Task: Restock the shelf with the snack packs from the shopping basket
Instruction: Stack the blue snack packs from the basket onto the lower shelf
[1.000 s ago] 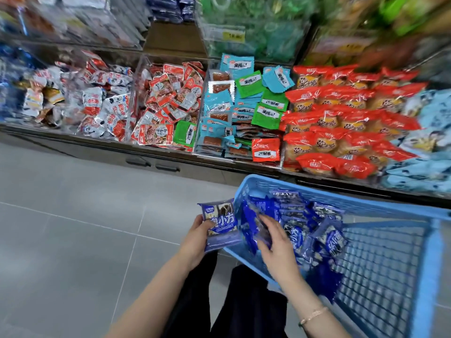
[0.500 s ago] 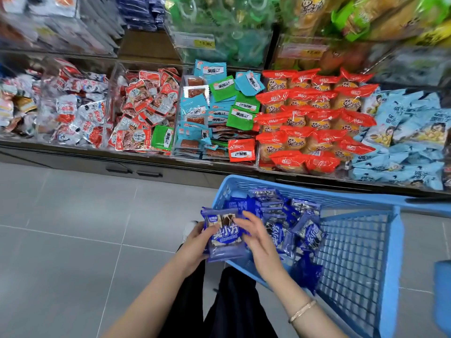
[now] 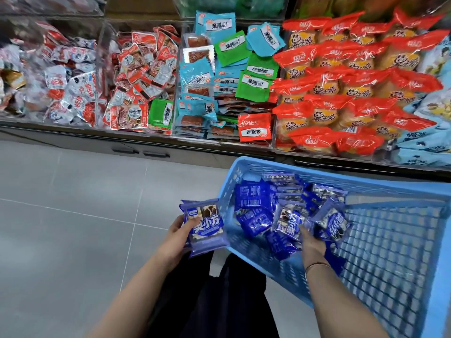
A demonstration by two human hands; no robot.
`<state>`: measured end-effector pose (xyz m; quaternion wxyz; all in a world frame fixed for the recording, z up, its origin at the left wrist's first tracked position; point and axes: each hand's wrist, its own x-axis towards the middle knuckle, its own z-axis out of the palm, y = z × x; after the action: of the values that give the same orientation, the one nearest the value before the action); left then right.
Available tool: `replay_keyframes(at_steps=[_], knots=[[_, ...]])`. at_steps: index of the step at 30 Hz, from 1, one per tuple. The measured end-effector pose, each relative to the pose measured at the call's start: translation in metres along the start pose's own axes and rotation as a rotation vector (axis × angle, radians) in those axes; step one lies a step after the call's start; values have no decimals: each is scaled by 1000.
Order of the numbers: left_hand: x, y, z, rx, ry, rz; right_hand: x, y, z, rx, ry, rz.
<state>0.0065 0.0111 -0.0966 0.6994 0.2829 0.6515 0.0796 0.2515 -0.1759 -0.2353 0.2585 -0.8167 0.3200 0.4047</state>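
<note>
A light blue plastic shopping basket (image 3: 395, 259) fills the lower right, with several dark blue snack packs (image 3: 253, 198) heaped in its near-left corner. My left hand (image 3: 178, 236) grips a small stack of the same blue packs (image 3: 207, 225) just outside the basket's left rim. My right hand (image 3: 311, 243) reaches into the basket, its fingers down among the packs around one pack (image 3: 290, 223); whether they grip it is hidden. The shelf (image 3: 195, 140) runs across the top, full of snacks in clear bins.
Clear dividers split the shelf into bins: red-white packs (image 3: 73, 81) at left, blue and green flat packs (image 3: 227, 76) in the middle, orange-red cake packs (image 3: 349, 86) to the right, pale blue bags (image 3: 424, 142) at far right. Grey floor tiles (image 3: 73, 215) spread left.
My right hand left the stack in my left hand and went right, down into the basket's packs. The view moved closer to the shelf.
</note>
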Motion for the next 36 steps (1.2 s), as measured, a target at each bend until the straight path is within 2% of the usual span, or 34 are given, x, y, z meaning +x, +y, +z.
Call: replay_keyframes(at_steps=[3,6,10,14,21,26,31,36], knots=[[4,0,0,16,13,0,5,-7,3,-74,-51,10],[4,1,1,17,22,14,0,-6,-6,15,-222,-7],[-7,8,3,20,31,45,-28,-17,-23,-30,-206,40],[-30,14,0,-12,53,80,-62,-15,-46,156,-404,36],[-78,21,-22,-171,79,109,-117,-18,-88,343,-471,-3],[-98,25,-59,-275,85,165,-154,-27,-94,392,-474,-54],[-101,48,-113,-399,20,212,-193,-20,-77,454,-471,-111],[-106,82,-186,-365,-11,235,-244,8,-30,549,-585,-135]])
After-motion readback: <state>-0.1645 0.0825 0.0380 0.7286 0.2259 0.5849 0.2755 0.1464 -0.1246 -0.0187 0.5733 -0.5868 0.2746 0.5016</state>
